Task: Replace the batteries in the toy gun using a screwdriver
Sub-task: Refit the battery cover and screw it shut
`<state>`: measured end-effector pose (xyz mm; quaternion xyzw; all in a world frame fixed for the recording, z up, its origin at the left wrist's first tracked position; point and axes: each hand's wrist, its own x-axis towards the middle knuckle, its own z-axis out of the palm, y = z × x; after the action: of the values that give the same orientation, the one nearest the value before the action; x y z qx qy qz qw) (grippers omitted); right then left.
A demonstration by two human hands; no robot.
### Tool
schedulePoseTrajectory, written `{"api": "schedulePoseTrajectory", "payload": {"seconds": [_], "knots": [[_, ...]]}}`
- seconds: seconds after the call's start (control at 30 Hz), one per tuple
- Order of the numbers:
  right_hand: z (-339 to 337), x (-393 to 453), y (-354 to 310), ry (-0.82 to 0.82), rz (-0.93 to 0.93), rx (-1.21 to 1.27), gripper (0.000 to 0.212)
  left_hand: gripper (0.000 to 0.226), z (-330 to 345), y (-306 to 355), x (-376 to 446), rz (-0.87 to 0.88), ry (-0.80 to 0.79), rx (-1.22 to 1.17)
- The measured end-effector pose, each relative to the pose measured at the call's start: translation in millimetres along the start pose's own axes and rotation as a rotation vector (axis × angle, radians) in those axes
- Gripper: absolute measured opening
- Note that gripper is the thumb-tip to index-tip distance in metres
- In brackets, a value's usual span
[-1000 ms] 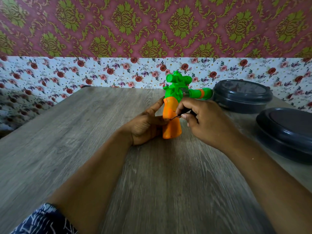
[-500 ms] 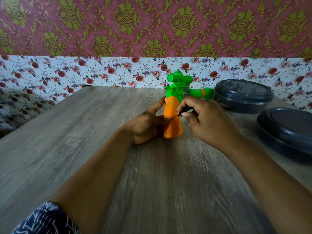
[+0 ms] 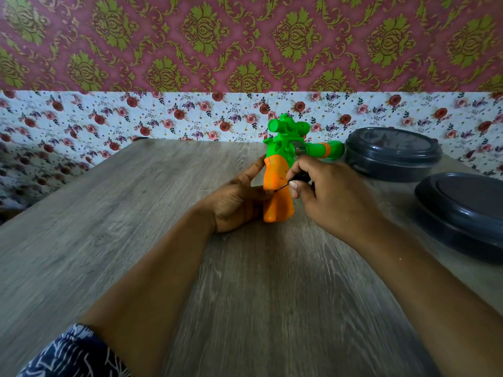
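A toy gun [image 3: 280, 170] with a green body and an orange grip stands upright on the wooden table [image 3: 136, 213], its barrel pointing right. My left hand [image 3: 236, 200] grips the orange handle from the left, thumb lying across its front. My right hand [image 3: 326, 194] pinches a small black screwdriver [image 3: 295, 179] between thumb and fingers. The thin tip of the screwdriver touches the middle of the orange grip. Most of the screwdriver's handle is hidden inside my right hand.
Two dark grey round lidded containers sit at the right: one [image 3: 392, 153] at the back beside the gun's barrel, another [image 3: 462, 213] nearer the right edge. A floral-papered wall rises directly behind the table.
My hands and the toy gun have stayed in the same place. My right fingers have shifted slightly on the screwdriver.
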<state>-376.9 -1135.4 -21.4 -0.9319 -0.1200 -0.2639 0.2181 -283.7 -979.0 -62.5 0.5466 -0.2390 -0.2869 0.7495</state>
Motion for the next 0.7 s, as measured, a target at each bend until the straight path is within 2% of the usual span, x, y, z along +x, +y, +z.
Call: {"api": "schedulePoseTrajectory", "payload": {"seconds": [0.23, 0.33, 0.57, 0.7], "knots": [[2.6, 1.7, -0.1, 0.018, 0.027, -0.051, 0.001, 0.081, 1.5, 0.6, -2.0, -0.012, 0.008, 0.02], [2.2, 1.1, -2.0, 0.025, -0.002, -0.132, 0.013, 0.076, 3.8, 1.3, -3.0, -0.01, 0.025, 0.021], [5.3, -2.4, -3.0, 0.03, -0.013, -0.291, 0.035, 0.082, 4.8, 2.1, -2.9, -0.011, 0.037, -0.01], [1.4, -2.4, -4.6, -0.051, -0.017, -0.324, 0.03, 0.077, 4.7, 2.0, -2.6, -0.007, 0.042, -0.012]]}}
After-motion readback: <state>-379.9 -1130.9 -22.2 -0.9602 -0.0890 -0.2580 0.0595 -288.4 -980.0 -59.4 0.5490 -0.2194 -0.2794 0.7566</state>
